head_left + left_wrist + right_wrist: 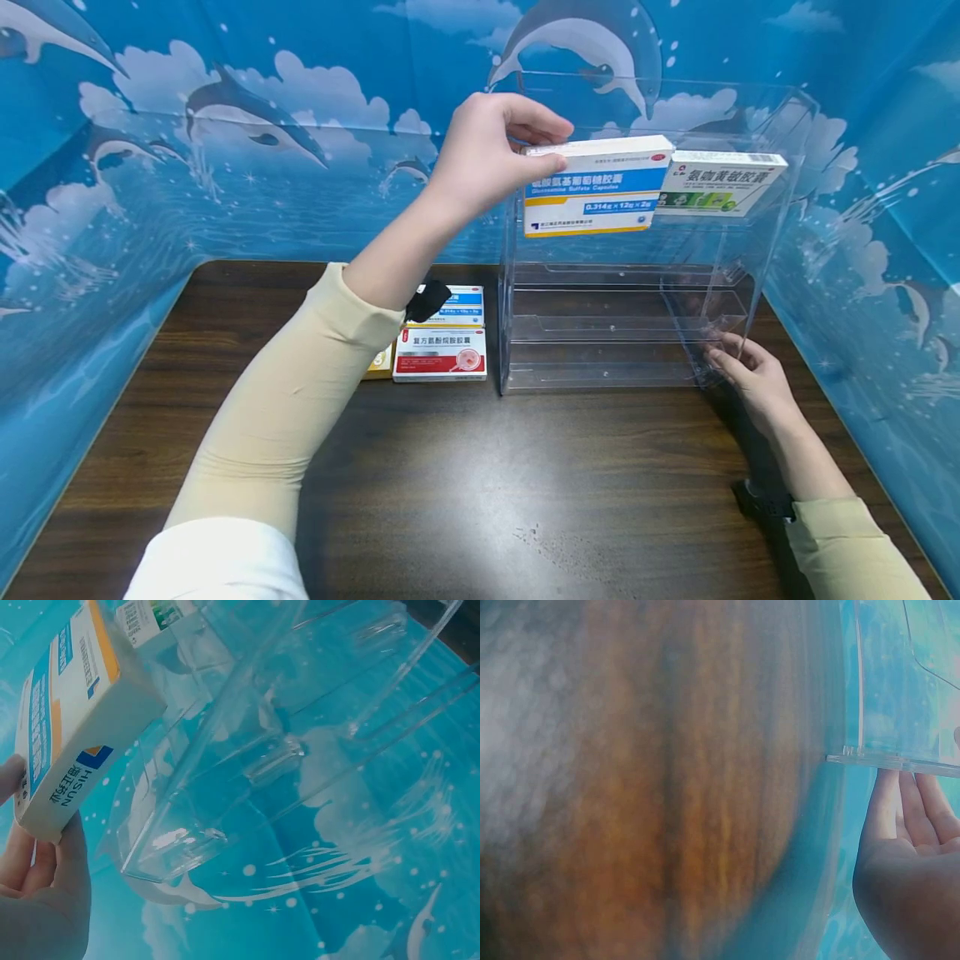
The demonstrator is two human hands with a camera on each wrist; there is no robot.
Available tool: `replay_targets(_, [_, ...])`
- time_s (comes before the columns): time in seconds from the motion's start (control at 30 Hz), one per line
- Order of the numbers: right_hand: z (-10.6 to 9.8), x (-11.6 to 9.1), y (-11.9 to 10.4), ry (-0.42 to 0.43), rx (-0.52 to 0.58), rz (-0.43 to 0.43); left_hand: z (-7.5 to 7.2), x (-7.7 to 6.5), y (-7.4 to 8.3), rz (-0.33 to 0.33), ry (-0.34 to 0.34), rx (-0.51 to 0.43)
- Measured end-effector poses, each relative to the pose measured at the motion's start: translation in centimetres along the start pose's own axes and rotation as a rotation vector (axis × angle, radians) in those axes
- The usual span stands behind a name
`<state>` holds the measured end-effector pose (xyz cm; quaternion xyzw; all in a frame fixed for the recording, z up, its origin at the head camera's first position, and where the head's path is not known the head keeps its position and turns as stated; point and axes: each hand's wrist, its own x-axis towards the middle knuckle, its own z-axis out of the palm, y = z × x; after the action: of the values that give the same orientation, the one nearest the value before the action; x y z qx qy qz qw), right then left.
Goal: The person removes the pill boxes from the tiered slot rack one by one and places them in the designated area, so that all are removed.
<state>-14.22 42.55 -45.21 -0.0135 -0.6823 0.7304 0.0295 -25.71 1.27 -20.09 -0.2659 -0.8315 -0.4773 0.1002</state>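
Note:
My left hand [498, 150] pinches a white, blue and yellow medicine box [596, 204] by its left end, thumb on the printed front. The box is held up at the top level of a clear acrylic display rack [607, 375], its right edge overlapping a green-and-white medicine box [723, 185] there. In the left wrist view the held medicine box [82, 727] shows its end panel, beside the rack's clear edges. Low at the rack's right side, my right hand [750, 379] grips the side panel; in the right wrist view its fingers [911, 802] touch the panel's outer face.
Left of the rack on the dark wooden table [480, 492] lie a red-and-white medicine box [440, 354], a blue-and-white one [465, 306] behind it, and a yellowish box [381, 364] partly behind the left sleeve. A blue dolphin-print curtain [300, 183] surrounds the table.

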Motion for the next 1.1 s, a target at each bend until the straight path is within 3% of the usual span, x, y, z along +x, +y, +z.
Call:
replay_targets(0.5, [0.0, 0.1, 0.1, 0.003, 0.0, 0.002, -0.9, -3.8, -3.1, -0.204, -0.11, -0.058])
replay_targets(0.87, [-0.1, 0.1, 0.2, 0.006, -0.016, 0.01, -2.0, -8.3, -5.8, -0.349, -0.203, -0.128])
replay_targets(1.1, [-0.1, 0.2, 0.1, 0.007, -0.031, 0.017, -2.6, -10.9, -8.0, -0.421, -0.269, -0.082])
